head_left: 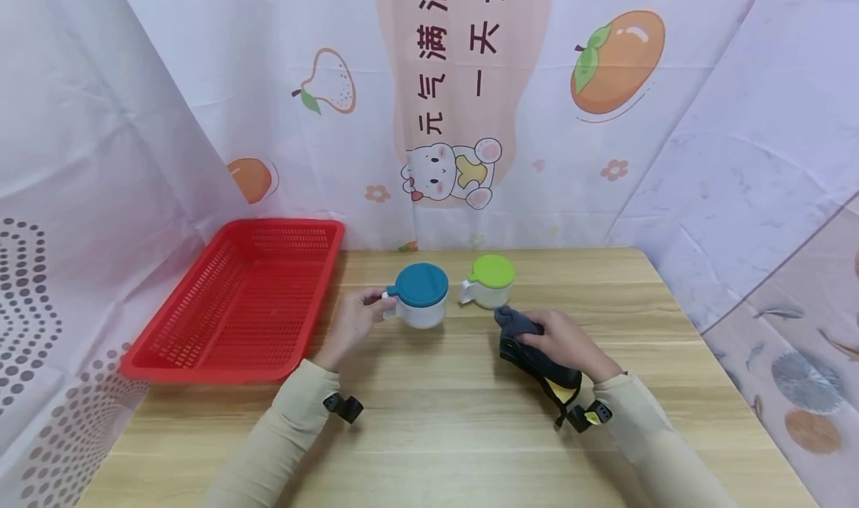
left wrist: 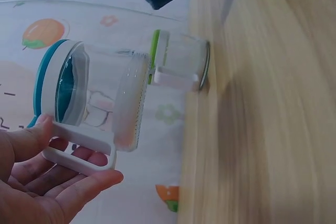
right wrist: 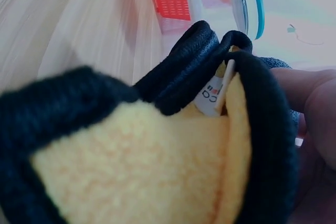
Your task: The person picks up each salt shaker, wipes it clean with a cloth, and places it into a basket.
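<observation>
My left hand (head_left: pixel 356 321) grips the white handle of a clear jar with a blue lid (head_left: pixel 421 288). In the left wrist view the jar's base (left wrist: pixel 128 108) appears raised off the wooden table. Beyond it stands a smaller clear jar with a green lid (head_left: pixel 491 280), its handle pointing left. My right hand (head_left: pixel 564 340) pinches a dark cloth (head_left: pixel 530 351), which hangs in folds toward the wrist. The right wrist view shows the cloth's fuzzy yellow side (right wrist: pixel 136 161), dark edging and a white label (right wrist: pixel 210 95). Part of the right-hand fingers is hidden behind the cloth.
A red plastic basket (head_left: pixel 305 344) with slotted sides sits at the table's left. The wooden table (head_left: pixel 429 433) reaches back to a printed curtain (head_left: pixel 268 90) that also hangs along both sides.
</observation>
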Demonstrator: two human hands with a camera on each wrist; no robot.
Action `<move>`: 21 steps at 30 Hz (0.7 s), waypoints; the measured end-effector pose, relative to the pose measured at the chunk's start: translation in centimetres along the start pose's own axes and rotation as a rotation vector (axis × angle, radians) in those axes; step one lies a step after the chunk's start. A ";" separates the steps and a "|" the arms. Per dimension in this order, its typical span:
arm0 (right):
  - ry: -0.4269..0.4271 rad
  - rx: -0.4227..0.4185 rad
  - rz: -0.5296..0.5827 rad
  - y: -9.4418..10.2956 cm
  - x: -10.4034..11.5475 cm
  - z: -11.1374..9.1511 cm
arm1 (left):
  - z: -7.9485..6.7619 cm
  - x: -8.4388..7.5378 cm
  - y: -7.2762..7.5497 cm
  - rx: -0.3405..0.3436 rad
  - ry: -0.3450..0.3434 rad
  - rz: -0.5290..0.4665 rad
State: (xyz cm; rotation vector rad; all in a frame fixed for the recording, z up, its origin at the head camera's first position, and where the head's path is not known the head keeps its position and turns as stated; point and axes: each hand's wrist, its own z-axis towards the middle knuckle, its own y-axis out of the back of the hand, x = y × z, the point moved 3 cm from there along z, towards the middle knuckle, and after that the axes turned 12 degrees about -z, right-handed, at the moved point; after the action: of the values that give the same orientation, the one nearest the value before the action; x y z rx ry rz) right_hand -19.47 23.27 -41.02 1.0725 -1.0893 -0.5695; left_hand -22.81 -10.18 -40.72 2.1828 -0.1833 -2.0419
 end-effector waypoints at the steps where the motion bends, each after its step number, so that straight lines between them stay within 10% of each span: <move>1: 0.002 0.002 0.000 0.0 0.0 0.0 | 0.0 -0.1 0.2 -0.001 -0.001 0.006; 21: 0.014 -0.010 -0.043 0.2 -0.5 -0.5 | 0.7 -2.9 3.8 -0.025 -0.003 -0.002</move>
State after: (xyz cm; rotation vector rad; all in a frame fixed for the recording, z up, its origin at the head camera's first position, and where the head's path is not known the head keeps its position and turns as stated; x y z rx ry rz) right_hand -19.26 24.01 -41.08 1.0921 -1.0519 -0.6003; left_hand -23.64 -13.42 -37.16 2.1665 -0.1548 -2.0378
